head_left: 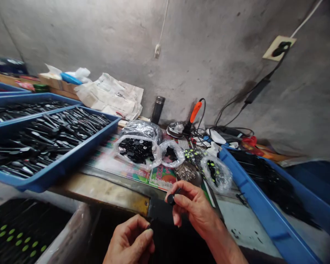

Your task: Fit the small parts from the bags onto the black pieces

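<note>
dark parts with green dots lie at the lower left, below a blue tray heaped with long black pieces. pale papers sit behind the tray. the left hand is in front of the counter, thumb and fingers pinched around a small dark bit, mostly hidden. on the counter, an open clear bag holds black pieces, with a dark flask behind it. a smaller bag is just beside it. the right hand, higher than the left, grips a black disc between thumb and fingers, near a pile of metal pins. behind stands an orange-handled tool. further right are a bag of green-dotted pieces and another blue tray with black strands.
</note>
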